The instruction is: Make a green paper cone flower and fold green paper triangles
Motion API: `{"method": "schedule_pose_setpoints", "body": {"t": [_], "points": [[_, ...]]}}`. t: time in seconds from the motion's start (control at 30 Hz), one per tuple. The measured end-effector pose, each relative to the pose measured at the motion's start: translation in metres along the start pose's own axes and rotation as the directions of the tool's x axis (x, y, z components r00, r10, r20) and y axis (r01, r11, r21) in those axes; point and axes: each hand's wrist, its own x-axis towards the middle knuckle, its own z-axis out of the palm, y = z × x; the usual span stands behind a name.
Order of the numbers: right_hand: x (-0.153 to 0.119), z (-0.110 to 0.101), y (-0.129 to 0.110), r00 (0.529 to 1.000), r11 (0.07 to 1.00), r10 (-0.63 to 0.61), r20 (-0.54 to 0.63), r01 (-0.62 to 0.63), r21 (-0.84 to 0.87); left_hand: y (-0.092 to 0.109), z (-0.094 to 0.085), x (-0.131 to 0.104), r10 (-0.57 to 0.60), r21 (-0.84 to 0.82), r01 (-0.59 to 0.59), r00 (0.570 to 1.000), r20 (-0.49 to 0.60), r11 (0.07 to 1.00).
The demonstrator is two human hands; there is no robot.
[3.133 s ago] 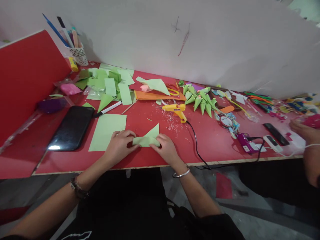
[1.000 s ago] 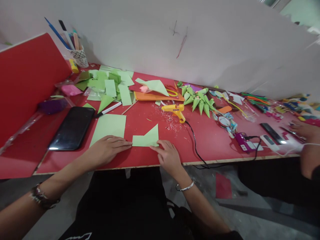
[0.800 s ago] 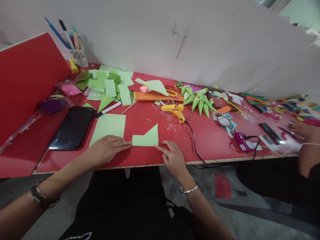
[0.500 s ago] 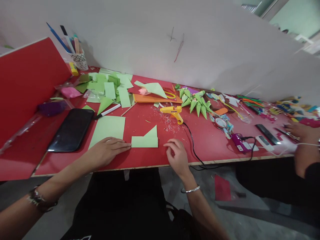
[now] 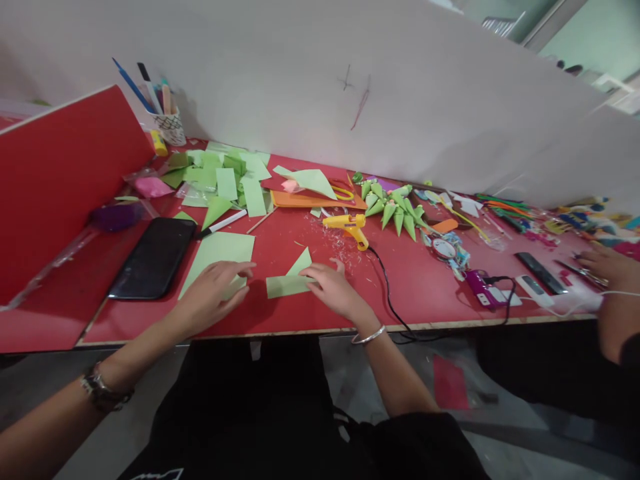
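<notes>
A folded strip of light green paper, with a pointed flap standing out from its upper edge, lies on the red tabletop. My right hand has its thumb and fingers closed over the strip's right end and hides that end. To the left, my left hand hovers with fingers and thumb apart, holding nothing. Beneath and behind it is a larger light green paper sheet, whose lower part the hand covers.
A black phone lies left of the sheet. Beyond the strip are a yellow glue gun with a black cord, green paper scraps and green paper cones. At right, another person's hand is near a power strip.
My left hand has come off the strip's left end and moved left, its fingers spreading. My right hand has moved left onto the right end, and the strip is turned slightly.
</notes>
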Motion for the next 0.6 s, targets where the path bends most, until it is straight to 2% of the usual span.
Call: {"method": "schedule_pose_setpoints", "body": {"t": [0.07, 0.17, 0.27, 0.37, 0.4, 0.5, 0.6], "points": [[0.001, -0.006, 0.001, 0.998, 1.0, -0.014, -0.062, 0.014, 0.008, 0.008, -0.004, 0.004, -0.011, -0.026, 0.009, 0.996, -0.087, 1.0], [0.003, -0.013, 0.003, 0.983, 0.999, -0.05, -0.178, 0.048, -0.016, 0.023, -0.004, 0.014, 0.032, 0.061, -0.025, 0.992, -0.123, 0.998], [0.008, -0.017, 0.006, 0.973, 0.999, -0.05, -0.227, 0.048, -0.014, 0.039, 0.007, 0.03, 0.059, 0.157, -0.054, 0.998, -0.023, 0.986], [0.016, -0.016, 0.013, 0.986, 0.996, -0.017, -0.165, 0.031, 0.082, 0.05, 0.026, 0.045, -0.006, 0.214, -0.028, 0.988, 0.155, 0.976], [0.019, -0.015, 0.016, 0.99, 0.991, 0.002, -0.138, 0.017, 0.135, 0.052, 0.032, 0.049, -0.016, 0.219, -0.025, 0.983, 0.182, 0.975], [0.023, -0.007, 0.026, 0.99, 0.952, 0.089, -0.108, -0.053, 0.301, 0.056, 0.047, 0.056, -0.036, 0.229, -0.011, 0.979, 0.199, 0.973], [0.026, 0.004, 0.033, 0.969, 0.918, 0.198, -0.146, -0.131, 0.373, 0.057, 0.055, 0.06, -0.08, 0.254, 0.033, 0.981, 0.178, 0.967]]}}
